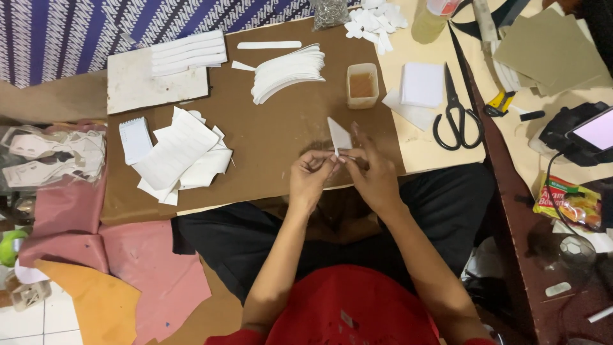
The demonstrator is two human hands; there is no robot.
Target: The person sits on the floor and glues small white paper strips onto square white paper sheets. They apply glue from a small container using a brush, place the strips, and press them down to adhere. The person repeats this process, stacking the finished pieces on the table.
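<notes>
Both my hands meet over the near edge of the brown board (pixel 268 137), wrists bent inward. Left hand (pixel 311 179) and right hand (pixel 373 176) pinch the base of a small white paper piece (pixel 338 135), fingertips closed tight, its point tilting away. Black scissors (pixel 456 115) lie well right.

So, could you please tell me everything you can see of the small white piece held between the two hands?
The white piece is small, flat and pointed, like thin paper or card cut to a narrow leaf shape. It stands tilted, tip up and away, above the brown board. Its lower end is pinched between the fingers of the left hand and the right hand. Nothing else touches it.
</notes>
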